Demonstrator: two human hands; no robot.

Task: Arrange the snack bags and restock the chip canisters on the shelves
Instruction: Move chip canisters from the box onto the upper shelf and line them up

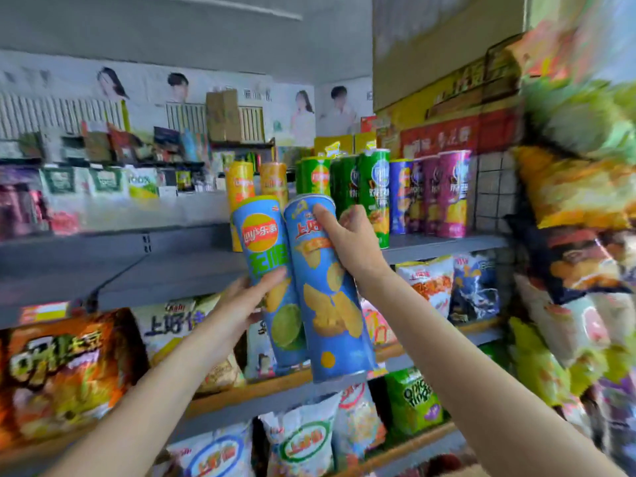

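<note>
Two blue chip canisters held up at frame centre, before the grey shelf (444, 243).

Left hand (241, 304) grasps the lime-flavour canister (265, 256) low on its side; right hand (351, 242) clasps the plain-chip canister (327, 304) near its top, the two touching. Yellow, green and purple canisters (375, 191) stand behind on that shelf; snack bags (430, 280) fill the rows below.

blurred wall posters (172, 87) (cardboard boxes (223, 115) below)

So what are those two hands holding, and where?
Left hand grips the lime canister mid-body; right hand grips the blue canister near its top.
</note>
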